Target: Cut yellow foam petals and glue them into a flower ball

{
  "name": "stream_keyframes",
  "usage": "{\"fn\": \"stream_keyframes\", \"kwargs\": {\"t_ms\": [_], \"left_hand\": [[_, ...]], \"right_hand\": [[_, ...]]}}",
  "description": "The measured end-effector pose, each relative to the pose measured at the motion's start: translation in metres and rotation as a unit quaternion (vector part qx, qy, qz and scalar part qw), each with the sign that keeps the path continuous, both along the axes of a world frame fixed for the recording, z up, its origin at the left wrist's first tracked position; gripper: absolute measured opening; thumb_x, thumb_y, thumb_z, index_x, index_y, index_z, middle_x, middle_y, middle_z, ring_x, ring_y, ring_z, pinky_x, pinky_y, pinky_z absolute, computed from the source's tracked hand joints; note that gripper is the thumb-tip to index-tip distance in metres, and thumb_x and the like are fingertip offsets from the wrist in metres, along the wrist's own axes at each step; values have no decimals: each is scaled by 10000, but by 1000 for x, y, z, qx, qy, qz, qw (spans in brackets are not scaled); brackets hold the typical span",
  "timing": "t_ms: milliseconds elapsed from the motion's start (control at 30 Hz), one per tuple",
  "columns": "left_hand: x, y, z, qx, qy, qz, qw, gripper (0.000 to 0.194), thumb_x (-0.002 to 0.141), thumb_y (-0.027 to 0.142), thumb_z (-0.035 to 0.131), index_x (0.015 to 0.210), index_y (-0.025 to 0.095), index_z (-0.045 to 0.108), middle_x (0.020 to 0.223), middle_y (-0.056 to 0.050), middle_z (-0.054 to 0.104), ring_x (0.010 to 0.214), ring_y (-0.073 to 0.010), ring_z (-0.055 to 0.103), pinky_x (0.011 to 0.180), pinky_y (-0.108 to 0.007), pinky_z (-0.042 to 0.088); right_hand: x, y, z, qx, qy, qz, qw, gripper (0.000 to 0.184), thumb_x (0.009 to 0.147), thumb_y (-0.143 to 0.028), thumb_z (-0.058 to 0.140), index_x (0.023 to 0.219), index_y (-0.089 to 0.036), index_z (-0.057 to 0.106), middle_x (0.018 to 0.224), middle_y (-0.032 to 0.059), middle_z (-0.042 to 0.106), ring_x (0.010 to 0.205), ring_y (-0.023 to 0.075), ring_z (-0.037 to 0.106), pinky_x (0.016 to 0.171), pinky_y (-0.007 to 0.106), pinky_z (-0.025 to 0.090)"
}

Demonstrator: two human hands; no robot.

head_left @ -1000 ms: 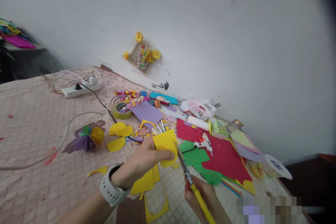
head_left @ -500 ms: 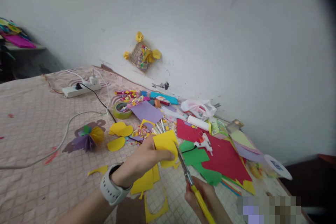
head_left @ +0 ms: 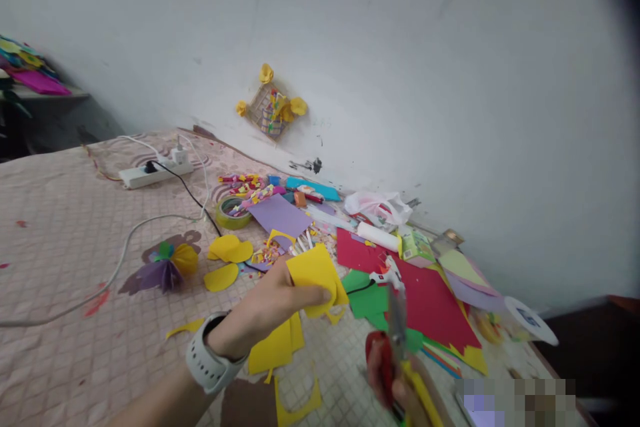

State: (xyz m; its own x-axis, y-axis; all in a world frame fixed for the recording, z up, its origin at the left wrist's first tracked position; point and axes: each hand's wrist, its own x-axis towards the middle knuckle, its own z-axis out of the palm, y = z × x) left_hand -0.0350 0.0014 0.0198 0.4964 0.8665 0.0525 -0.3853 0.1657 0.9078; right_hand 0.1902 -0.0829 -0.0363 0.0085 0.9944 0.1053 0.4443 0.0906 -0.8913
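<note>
My left hand, with a white watch on the wrist, pinches a folded piece of yellow paper above the patterned floor mat. My right hand at the bottom edge grips yellow-and-red scissors. Their blades point up and away, to the right of the yellow paper and clear of it; the scissors are blurred by motion. Yellow offcuts lie below my left hand.
Red and green paper sheets, a white glue gun, a tape roll, purple paper, a paper flower, a power strip with cables, and scraps cover the mat. A wall runs behind.
The scissors have pulled away from the yellow paper to the right and swung upright. My left hand has tilted the paper slightly.
</note>
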Motion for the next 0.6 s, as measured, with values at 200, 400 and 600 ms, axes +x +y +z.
{"fn": "stream_keyframes", "kwargs": {"t_ms": [200,400,600], "left_hand": [[12,-10,0,95,104,-48,989,72,707,189,653,771,158,650,733,0,611,653,-129,510,620,-229,410],[15,-11,-8,145,137,-109,974,34,779,197,584,777,164,588,691,35,511,614,-96,428,572,-198,364],[17,-10,-9,123,96,-100,983,115,791,252,600,823,143,616,734,14,565,643,-102,469,599,-206,387]], "right_hand": [[-24,31,31,72,129,22,989,257,764,-383,669,881,-249,484,943,51,615,830,210,595,756,354,505],[-41,43,42,41,134,48,989,183,748,-243,658,839,-221,501,778,-13,528,687,145,537,633,259,473],[-43,45,39,38,193,20,980,185,739,-302,677,805,-216,527,757,-16,508,698,150,532,660,265,491]]}}
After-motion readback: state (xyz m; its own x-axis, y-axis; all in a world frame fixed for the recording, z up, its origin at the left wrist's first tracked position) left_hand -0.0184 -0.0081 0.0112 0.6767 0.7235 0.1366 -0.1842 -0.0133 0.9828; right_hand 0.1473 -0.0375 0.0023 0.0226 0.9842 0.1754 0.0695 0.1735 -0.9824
